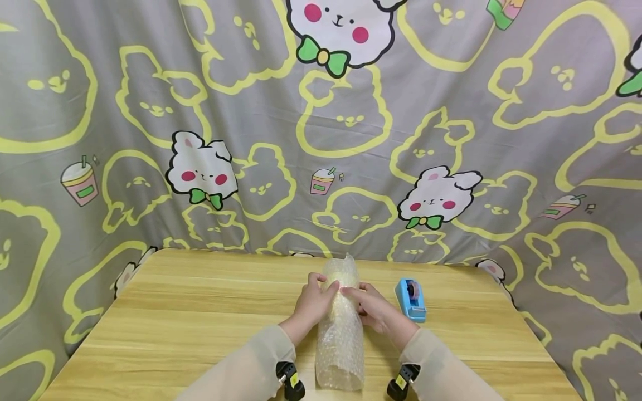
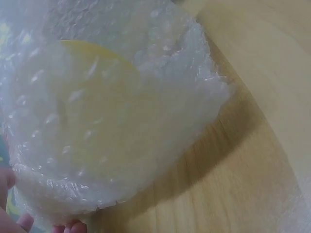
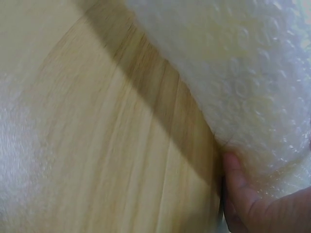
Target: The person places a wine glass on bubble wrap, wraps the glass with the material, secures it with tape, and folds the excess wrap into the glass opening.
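Note:
A roll of bubble wrap (image 1: pixel 341 345) lies lengthwise on the table, its near end loose and hollow-looking. Something yellowish shows through the layers in the left wrist view, a yellow curved edge (image 2: pixel 104 52) being the clearest part; its kind is hidden by the wrap. My left hand (image 1: pixel 315 302) grips the roll's left side, thumb on top. From the right, my right hand (image 1: pixel 377 309) holds the same stretch, its thumb close to the left one. In the right wrist view, fingers (image 3: pixel 238 187) curl against the bubble wrap's side.
A blue tape dispenser (image 1: pixel 412 301) with a roll of tape stands on the wooden table (image 1: pixel 200 323), right of my right hand. Behind the table's far edge hangs a grey patterned curtain (image 1: pixel 281 184), which also runs along both sides.

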{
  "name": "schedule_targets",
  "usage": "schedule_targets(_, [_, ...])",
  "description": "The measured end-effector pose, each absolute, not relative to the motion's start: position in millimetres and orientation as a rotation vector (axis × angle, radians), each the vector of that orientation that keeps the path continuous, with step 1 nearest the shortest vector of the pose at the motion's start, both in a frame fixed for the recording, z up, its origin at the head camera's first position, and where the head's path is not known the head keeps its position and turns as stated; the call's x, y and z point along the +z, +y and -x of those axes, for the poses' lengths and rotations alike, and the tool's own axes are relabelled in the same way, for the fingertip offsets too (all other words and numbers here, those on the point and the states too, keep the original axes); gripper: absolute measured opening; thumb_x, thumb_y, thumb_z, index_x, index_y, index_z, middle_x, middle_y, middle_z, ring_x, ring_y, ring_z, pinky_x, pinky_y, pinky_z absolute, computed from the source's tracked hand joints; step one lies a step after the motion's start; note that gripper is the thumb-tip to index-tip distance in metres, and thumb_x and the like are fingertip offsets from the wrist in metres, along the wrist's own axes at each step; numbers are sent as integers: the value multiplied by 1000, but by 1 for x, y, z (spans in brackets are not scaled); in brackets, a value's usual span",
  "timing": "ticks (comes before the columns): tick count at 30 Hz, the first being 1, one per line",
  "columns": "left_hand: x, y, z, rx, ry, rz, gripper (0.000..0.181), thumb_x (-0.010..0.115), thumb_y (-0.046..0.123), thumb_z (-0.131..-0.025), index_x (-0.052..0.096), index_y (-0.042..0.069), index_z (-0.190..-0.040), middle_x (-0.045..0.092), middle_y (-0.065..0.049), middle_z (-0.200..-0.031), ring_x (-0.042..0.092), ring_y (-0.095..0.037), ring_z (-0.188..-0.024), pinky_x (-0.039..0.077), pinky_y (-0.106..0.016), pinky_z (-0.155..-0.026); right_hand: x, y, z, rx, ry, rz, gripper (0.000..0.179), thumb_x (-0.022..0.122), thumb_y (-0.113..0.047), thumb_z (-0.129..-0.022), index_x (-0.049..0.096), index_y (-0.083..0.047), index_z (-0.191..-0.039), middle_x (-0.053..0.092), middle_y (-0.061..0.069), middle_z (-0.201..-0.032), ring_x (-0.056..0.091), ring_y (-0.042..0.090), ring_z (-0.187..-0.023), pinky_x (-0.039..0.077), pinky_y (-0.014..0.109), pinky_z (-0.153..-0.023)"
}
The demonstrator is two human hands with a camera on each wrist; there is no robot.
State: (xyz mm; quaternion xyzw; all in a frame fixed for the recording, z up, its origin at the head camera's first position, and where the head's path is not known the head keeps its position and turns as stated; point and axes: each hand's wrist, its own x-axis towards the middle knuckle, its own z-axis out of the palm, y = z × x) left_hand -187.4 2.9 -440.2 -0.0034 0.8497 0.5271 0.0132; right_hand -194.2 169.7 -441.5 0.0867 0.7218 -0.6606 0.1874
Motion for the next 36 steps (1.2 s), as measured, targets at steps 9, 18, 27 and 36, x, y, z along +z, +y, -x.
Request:
schedule_targets(9, [-441, 2, 188, 1648, 2641, -14, 42, 57, 42, -99, 49, 8, -123, 57, -15, -98, 58, -29, -85, 48, -45, -72, -440, 170, 192, -1871, 2016, -240, 80, 69, -39, -93, 26, 1, -147, 52, 24, -125, 60, 30, -102, 56, 43, -82])
schedule_targets(18, [-441, -2, 194, 1685, 2557, -31, 34, 56, 34, -100, 48, 9, -121, 57, -8, -83, 53, -22, -73, 43, -35, -63, -441, 172, 194, -1872, 1985, -234, 79, 72, -38, -91, 29, -2, -147, 56, 21, -120, 61, 27, -96, 56, 41, -81])
schedule_targets(27, [-441, -4, 198, 1815, 2373, -8, 28, 55, 24, -101, 48, 8, -122, 43, -2, -71, 40, -13, -58, 35, -25, -52, -439, 173, 194, -1900, 1943, -246, 79, 72, -35, -92, 28, -2, -147, 57, 20, -117, 61, 26, -94, 56, 40, -79])
schedule_targets(36, [-439, -7, 196, 1857, 2323, 50, 31, 55, 20, -99, 49, 5, -126, 57, -17, -103, 53, -23, -81, 46, -31, -67, -440, 176, 195, -1917, 1880, -238, 76, 65, -44, -96, 28, -2, -148, 60, 20, -118, 63, 25, -95, 56, 38, -80])
